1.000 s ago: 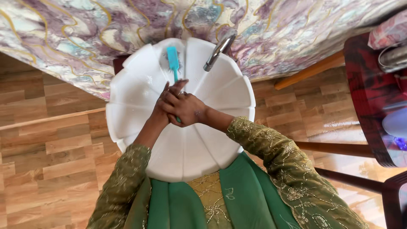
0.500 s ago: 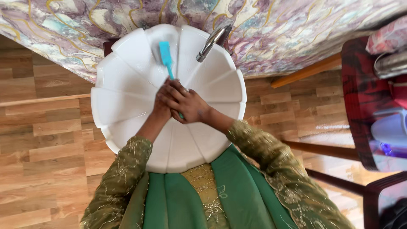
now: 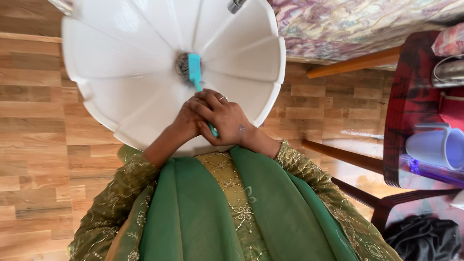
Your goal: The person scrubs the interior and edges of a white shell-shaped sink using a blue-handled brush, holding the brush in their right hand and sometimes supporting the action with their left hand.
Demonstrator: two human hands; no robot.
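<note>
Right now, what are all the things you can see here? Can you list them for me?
Sink: one, white, fluted, top left.
Brush: one, turquoise handle, head over the drain in the sink's middle.
Tap: one, metal, at the top edge.
Wall covering: one, purple and cream marbled pattern, top right.
Floor: wood-look tiles, brown, left and middle right.
Chair: one, dark red plastic, right side.
Mug: one, pale lilac, lying on the chair.
Metal vessel: one, silvery, right edge.
Dark cloth: one, black, bottom right.
Left hand: one, against the right hand.
Right hand: one, fingers closed around the brush handle, ring on one finger.
</note>
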